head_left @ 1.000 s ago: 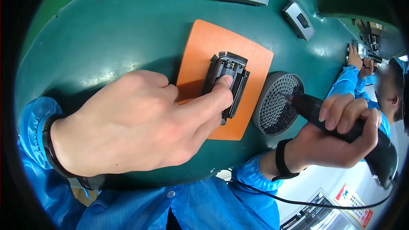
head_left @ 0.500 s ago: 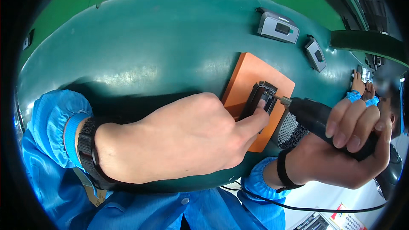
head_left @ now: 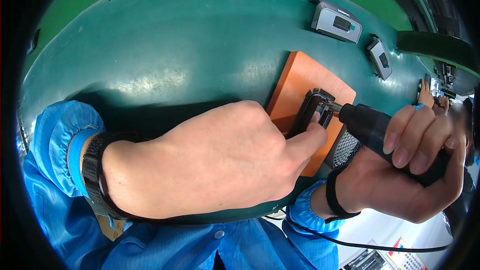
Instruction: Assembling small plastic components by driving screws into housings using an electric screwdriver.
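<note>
A black rectangular device housing (head_left: 304, 113) lies tilted on an orange block (head_left: 290, 81). My left hand (head_left: 225, 157) is closed on it from the near side, a fingertip pressing on its inner face; the thumb and most other fingers are hidden under the hand. In my right hand (head_left: 400, 180) is a black electric screwdriver (head_left: 364, 125), fingers wrapped round its body. Its bit points left and reaches the far end of the housing. Whether a screw sits at the tip is too small to tell.
Two grey devices with dark windows, a larger one (head_left: 336, 22) and a smaller one (head_left: 380, 59), stand at the far right of the green table (head_left: 165, 35). A mesh container (head_left: 345, 149) sits beside the block. A cable (head_left: 370, 245) runs below. Another person's hand (head_left: 425, 95) is at far right.
The screwdriver's bit has moved from the housing's right side to its far end. My left hand still holds the housing. The whole view has shifted slightly.
</note>
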Demonstrator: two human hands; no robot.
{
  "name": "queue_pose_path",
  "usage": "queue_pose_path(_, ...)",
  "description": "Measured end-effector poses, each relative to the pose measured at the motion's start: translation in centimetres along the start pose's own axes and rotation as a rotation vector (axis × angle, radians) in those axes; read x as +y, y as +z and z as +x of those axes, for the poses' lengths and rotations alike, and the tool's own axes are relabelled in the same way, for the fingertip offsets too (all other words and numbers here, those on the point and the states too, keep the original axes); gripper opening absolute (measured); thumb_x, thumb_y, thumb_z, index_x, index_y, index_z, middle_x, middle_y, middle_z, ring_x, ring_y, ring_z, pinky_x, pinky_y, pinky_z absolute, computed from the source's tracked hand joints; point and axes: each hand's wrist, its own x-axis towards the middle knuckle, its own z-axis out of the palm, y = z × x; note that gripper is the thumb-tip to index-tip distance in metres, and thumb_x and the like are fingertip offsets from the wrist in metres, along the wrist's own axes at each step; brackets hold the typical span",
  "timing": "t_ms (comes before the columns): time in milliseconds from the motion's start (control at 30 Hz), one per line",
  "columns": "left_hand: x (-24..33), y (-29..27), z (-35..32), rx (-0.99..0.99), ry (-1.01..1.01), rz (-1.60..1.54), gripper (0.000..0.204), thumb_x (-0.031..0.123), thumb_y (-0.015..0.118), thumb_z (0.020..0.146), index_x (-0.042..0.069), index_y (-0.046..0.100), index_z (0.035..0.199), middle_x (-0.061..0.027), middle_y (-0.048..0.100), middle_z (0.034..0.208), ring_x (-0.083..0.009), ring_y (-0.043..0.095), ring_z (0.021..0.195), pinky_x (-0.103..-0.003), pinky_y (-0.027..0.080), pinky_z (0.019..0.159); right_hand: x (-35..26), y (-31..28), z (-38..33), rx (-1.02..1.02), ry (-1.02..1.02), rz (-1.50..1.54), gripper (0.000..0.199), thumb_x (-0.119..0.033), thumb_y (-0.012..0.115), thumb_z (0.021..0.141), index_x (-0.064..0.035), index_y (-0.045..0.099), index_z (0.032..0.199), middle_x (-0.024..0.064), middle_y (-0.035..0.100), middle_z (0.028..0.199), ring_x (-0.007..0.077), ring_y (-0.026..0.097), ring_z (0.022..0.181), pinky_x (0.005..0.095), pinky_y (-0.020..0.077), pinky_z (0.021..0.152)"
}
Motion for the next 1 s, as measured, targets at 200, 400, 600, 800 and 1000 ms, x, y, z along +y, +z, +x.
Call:
queue_pose_path(200,0.2,0.5,-0.1,0.04,-0.014,-0.021,0.019,0.014,0.064,0.074,0.005,0.075,0.087,-0.0087,0.067,0.12,-0.0057,0.046,0.041,-0.022,0.036,0.043,0.5,-0.8,0.2,-0.006,-0.086,-0.109,0.018,-0.021,0.042,0.094,-0.0055,0.045,0.086,-0.0003,0.035,0.06,0.011,0.035,0.049,0.0273,0.0344,0.05)
queue_pose_path(400,0.2,0.4,-0.4,0.118,-0.046,-0.014,0.016,0.015,0.064,0.071,0.006,0.076,0.077,-0.0097,0.067,0.12,-0.0073,0.048,0.041,-0.023,0.037,0.043,0.0,2.0,-0.6,0.071,-0.063,-0.07,0.018,-0.019,0.041,0.094,-0.0068,0.042,0.08,-0.0004,0.032,0.059,0.0114,0.033,0.049,0.0285,0.0331,0.049)
queue_pose_path(600,0.1,0.2,-0.2,0.042,-0.005,-0.013,0.018,0.014,0.064,0.07,0.005,0.077,0.08,-0.0102,0.067,0.121,-0.0078,0.05,0.042,-0.023,0.039,0.043,0.1,2.1,-0.7,0.044,-0.075,-0.053,0.019,-0.018,0.041,0.095,-0.007,0.041,0.079,-0.0002,0.032,0.059,0.0113,0.033,0.049,0.0292,0.033,0.05)
queue_pose_path(800,0.3,0.4,-0.3,0.055,-0.014,-0.002,0.02,0.014,0.065,0.071,0.004,0.077,0.083,-0.0108,0.067,0.121,-0.0081,0.05,0.042,-0.023,0.039,0.043,0.0,2.2,-0.8,0.026,-0.072,-0.046,0.017,-0.018,0.04,0.095,-0.0058,0.042,0.083,0.0002,0.032,0.059,0.0116,0.033,0.05,0.0289,0.0336,0.051)
queue_pose_path(1000,-0.2,0.2,-0.1,0.024,0.019,-0.005,0.022,0.014,0.064,0.073,0.004,0.077,0.088,-0.0107,0.067,0.121,-0.0087,0.052,0.043,-0.024,0.041,0.043,0.1,0.6,-0.2,-0.04,-0.073,-0.158,0.016,-0.019,0.04,0.096,-0.005,0.042,0.088,0.0007,0.033,0.057,0.0117,0.033,0.046,0.0296,0.0333,0.048)
